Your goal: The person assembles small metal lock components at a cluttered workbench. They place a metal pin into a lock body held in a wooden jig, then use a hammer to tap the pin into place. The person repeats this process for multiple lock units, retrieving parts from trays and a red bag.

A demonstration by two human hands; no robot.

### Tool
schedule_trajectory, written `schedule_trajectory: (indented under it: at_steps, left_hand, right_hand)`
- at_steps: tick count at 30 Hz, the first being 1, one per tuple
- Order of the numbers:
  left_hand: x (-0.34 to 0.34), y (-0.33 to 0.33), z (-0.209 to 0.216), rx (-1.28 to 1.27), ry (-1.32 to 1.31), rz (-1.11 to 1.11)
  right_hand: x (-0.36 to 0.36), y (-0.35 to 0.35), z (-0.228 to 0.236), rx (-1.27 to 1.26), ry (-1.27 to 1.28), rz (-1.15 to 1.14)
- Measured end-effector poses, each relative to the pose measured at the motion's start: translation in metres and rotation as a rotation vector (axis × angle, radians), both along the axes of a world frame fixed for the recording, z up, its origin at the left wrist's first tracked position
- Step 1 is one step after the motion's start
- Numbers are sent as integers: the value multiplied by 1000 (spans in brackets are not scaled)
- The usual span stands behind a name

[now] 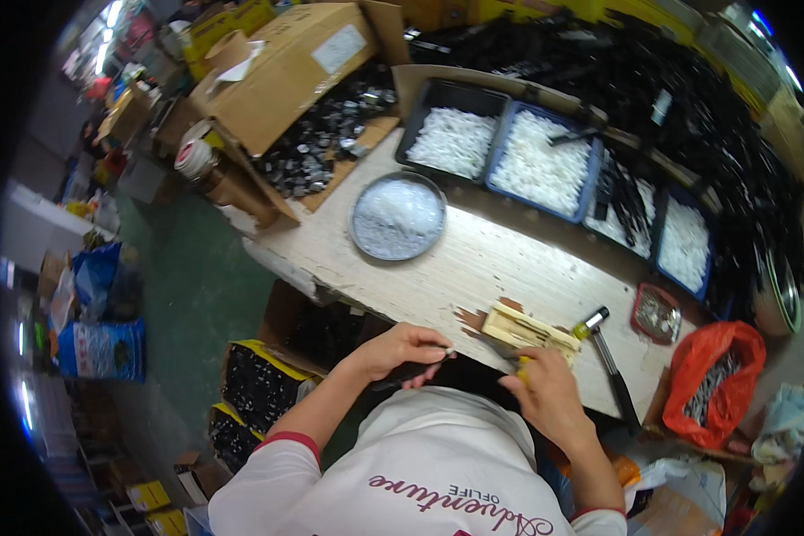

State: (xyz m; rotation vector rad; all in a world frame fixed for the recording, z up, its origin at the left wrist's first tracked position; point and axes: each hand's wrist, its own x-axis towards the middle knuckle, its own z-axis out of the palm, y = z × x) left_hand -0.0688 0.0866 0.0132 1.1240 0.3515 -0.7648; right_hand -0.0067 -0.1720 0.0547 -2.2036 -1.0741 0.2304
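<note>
My left hand (406, 353) is closed round a slim black piece (408, 372), just off the table's front edge. A small whitish bit shows by its fingertips, too small to name. My right hand (547, 393) grips a yellow-handled tool (522, 367); a grey metal part points left from it, and its kind is hard to make out. Just beyond that hand, a cream-coloured grooved block (529, 329) lies on the table, with brown scraps beside it. A hammer (613, 368) with a black handle and a yellow-and-silver head rests to the block's right.
On the table (348, 268) stands a round metal dish (397, 216) of clear-white small parts. Behind are trays (491, 179) of white pieces and a heap of black strips (598, 71). A red bag (713, 384) and small red dish (656, 313) stand right; a cardboard box (286, 76) stands left.
</note>
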Motion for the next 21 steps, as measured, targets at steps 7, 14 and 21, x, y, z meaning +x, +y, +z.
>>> schedule_trajectory:
  at_steps: [7,14,21]
  left_hand:
    - [-53,60,-20,1539,-357,-265]
    - [55,139,0,1721,-710,524]
    - [121,197,-38,1955,-725,662]
  right_hand:
    - [17,-88,-28,-71,-170,-726]
    - [22,-160,-62,-423,-352,-959]
    - [30,-154,-61,-508,-574,-1010]
